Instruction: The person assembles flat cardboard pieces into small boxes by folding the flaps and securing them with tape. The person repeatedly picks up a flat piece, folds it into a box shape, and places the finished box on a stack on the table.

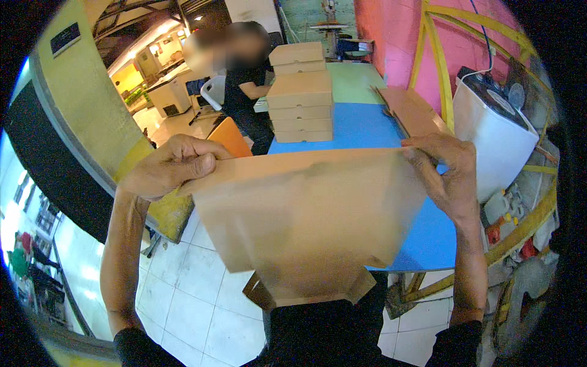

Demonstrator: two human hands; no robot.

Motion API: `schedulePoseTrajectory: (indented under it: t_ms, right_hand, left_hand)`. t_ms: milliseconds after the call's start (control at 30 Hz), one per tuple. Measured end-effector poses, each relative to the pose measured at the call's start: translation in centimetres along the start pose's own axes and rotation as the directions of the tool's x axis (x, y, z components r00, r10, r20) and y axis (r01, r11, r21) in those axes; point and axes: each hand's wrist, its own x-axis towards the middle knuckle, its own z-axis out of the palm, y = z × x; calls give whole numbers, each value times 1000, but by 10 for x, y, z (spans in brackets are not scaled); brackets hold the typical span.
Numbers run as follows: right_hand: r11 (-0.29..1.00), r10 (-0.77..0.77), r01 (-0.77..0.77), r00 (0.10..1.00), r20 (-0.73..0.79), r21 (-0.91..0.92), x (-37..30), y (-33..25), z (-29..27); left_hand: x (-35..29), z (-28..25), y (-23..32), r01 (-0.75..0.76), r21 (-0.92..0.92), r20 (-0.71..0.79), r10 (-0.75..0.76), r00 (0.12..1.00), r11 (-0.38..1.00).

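A brown cardboard box blank (306, 214) is held up in front of me, partly folded, its broad panel facing me. Small flaps stick out at its lower end, close to my body. My left hand (177, 165) pinches its upper left corner, thumb pressed along the edge. At the upper right corner, my right hand (443, 168) grips the same sheet between thumb and fingers. Beyond the sheet, a stack of closed cardboard boxes (301, 110) stands on the blue table (361, 125).
Flat brown cardboard sheets (413, 111) lie at the table's right side. A white appliance (495, 131) and yellow metal frame (439, 70) stand farther right. Another person (241, 85) in dark clothes sits at the far left of the table, by an orange panel (230, 137).
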Motion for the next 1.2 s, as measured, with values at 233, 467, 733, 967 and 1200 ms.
schedulePoseTrajectory:
  t_ms: [233,467,733,967,1200]
  right_hand:
    - [983,-6,-13,995,-103,-183,7,6,4]
    - [998,15,-23,990,-137,-57,14,-5,0]
    - [840,76,-139,987,139,525,11,-4,-42]
    - [789,-41,-104,975,221,606,12,31,-39]
    - [702,107,-166,986,128,692,21,14,0]
  left_hand:
    - [2,17,7,-286,216,-107,314,943,933]
    - [26,45,10,-218,312,-385,333,861,925]
    - [40,26,-6,-157,101,-519,187,834,982]
    - [47,28,-14,-78,-124,-510,4,860,989]
    - [44,32,-10,-106,-112,-516,33,856,988]
